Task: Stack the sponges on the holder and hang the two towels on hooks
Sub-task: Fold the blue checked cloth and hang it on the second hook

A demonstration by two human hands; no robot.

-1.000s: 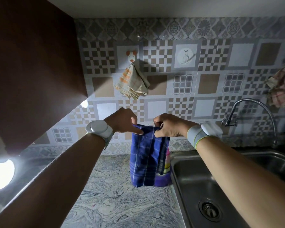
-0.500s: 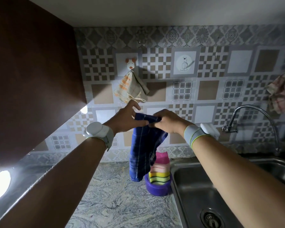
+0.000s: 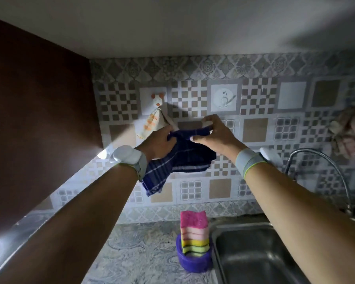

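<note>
A dark blue checked towel is held up against the tiled wall by both hands. My left hand grips its left part and my right hand pinches its top edge, just below a white bear hook. A cream and orange towel hangs from the mouse-shaped hook to the left. On the counter below, several coloured sponges stand stacked in a purple holder.
A steel sink lies at the lower right, with a curved tap above it. Another cloth hangs on the wall at far right. A dark cabinet side closes off the left. The marbled counter runs along the wall.
Both hands have risen with the blue towel toward the bear hook. The towel is now bunched and lifted off the sponge holder, which has come fully into sight.
</note>
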